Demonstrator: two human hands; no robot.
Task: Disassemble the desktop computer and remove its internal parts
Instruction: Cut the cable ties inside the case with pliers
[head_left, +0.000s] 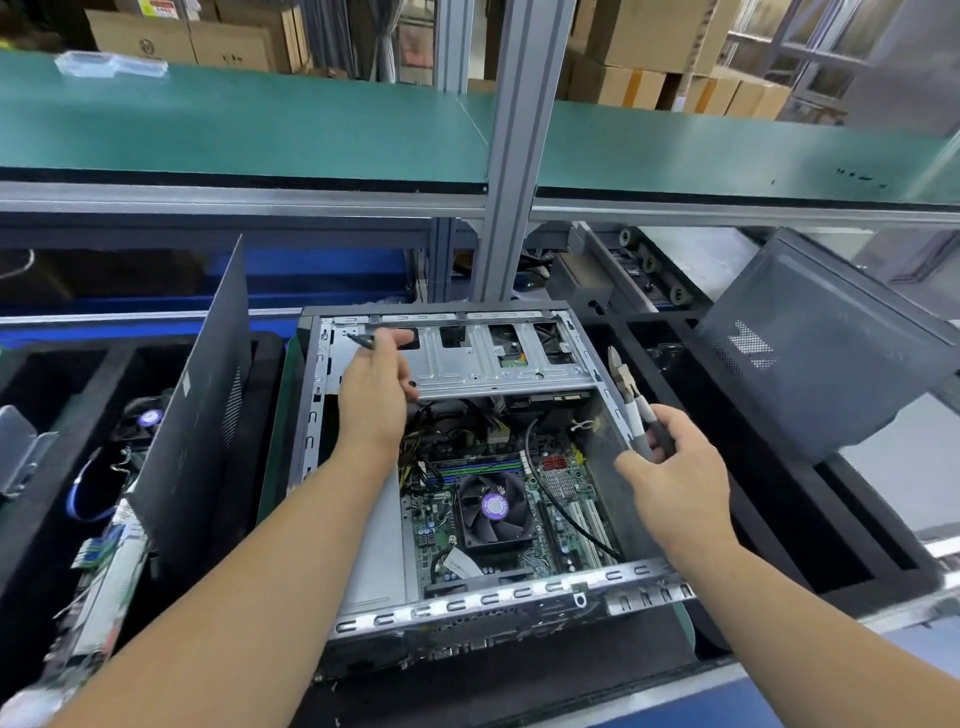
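An open desktop computer case (452, 597) is seen from above, lying on its side at centre of a workbench, side cover off, interior exposed. Two bare forearms reach in from the bottom edge.

The left hand (375, 387) is placed over the far-left part of the case, on the silver drive cage (498, 358). Its fingers are curled round a thin dark item, prob. a cable or small tool, whose tip sticks out to the left; exactly what it is can't be told.

The right hand (670, 467) is held just beside the case's right wall. A pair of side cutters (631, 397) is gripped by the handles, thumb and fingers wrapped loosely round them, blades pointed away and up toward the cage.

Progress, as judged: early to mid. Done: cover removed; a dark panel (200, 415) is stood upright left of the case, another grey panel (826, 343) is leaned at right. Left of the case, boards and cables lie in a black tray (31, 509), though which machine they came from can't be told.

Still inside: motherboard (556, 493) w/ CPU fan (493, 512), RAM sticks, black cabling (566, 499), drive cage w/ a drive seen through its cut-outs. Most internal parts are therefore left to pull.
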